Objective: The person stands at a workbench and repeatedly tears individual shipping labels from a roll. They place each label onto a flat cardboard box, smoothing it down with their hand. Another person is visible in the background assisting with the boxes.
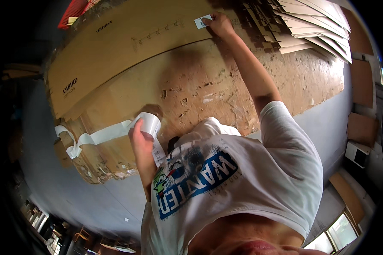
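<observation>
White short-sleeved T-shirt (268, 187), blue chest print (198, 183), green cartoon figure (159, 182); hands (221, 24) bare.

Table (191, 91): worn brown top, gouged and peeling, ragged left edge. Grey floor (110, 202) past near left corner, also beyond right edge. Brown panels (362, 131) off right edge, boxy white unit (356, 154) by them. Window (342, 231) well past near right corner, bright panes. Glare on table's right end; room's left side dim.

Room above mid-tabletop (204, 89); label strip (110, 133) blocks left; cardboard stack (315, 27), right
</observation>
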